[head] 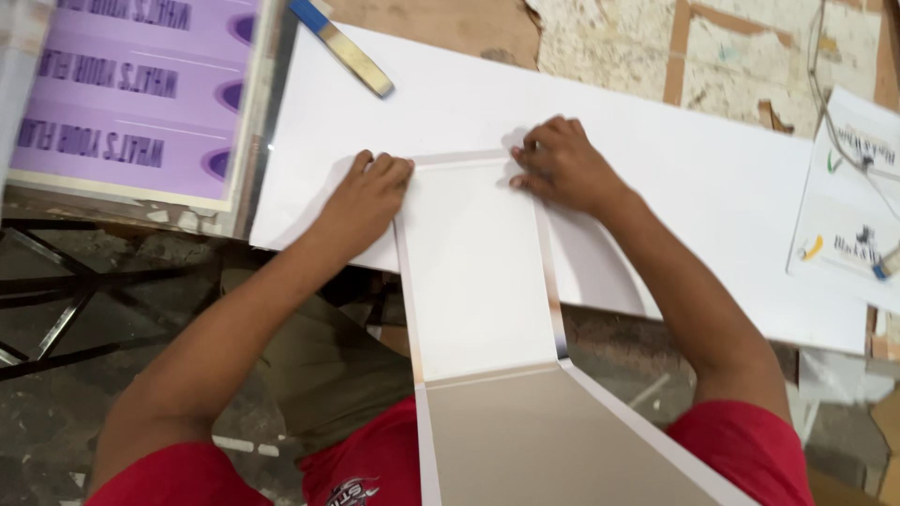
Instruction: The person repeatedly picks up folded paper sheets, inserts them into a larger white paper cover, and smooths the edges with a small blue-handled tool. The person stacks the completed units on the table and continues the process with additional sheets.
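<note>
Item one: my left hand, fingers together and bent, pressing flat on the upper left corner of the folded white card panel; it clamps nothing. Item two: my right hand, fingers curled and close, pressing down at the panel's upper right corner, likewise gripping nothing. Item three: the card panel itself, lying between my two hands, its far end on the large white sheet, its near end running off the table edge toward my lap, where it folds into a greyer flap. Item four: a blue-handled flat tool lying on the white sheet's far left corner, well apart from both hands. Item five: purple printed sheets to my left. Item six: white printed papers at far right.
</note>
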